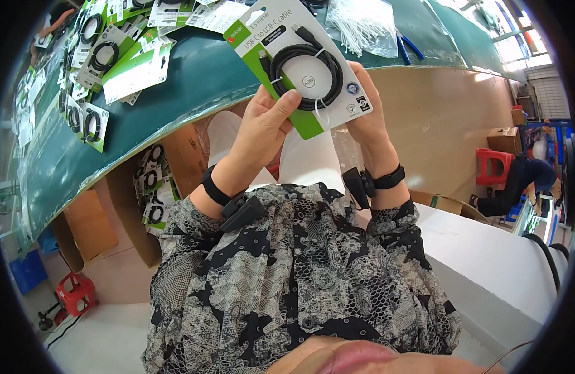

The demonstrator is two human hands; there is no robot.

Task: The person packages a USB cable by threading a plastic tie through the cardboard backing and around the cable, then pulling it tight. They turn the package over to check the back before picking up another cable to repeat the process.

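Observation:
In front of me, above the table's near edge, both hands hold up a green and white retail card (253, 34) with its face toward me. A coiled black cable (330, 81) is fastened to the card by white ties, its two plug ends showing. My left hand (262, 121) grips the lower left edge, thumb pressed on the front near the coil. My right hand (368, 106) wraps the right edge, its fingers mostly behind the card. The card tilts a little to the left.
More carded cables (105, 57) lie in a loose pile on the green tabletop (175, 115). White cable ties (362, 28) and blue-handled pliers (411, 48) rest at the far side. A cardboard box (153, 187) below holds carded cables. Red stools (75, 294) and a bending person (524, 184) are farther off.

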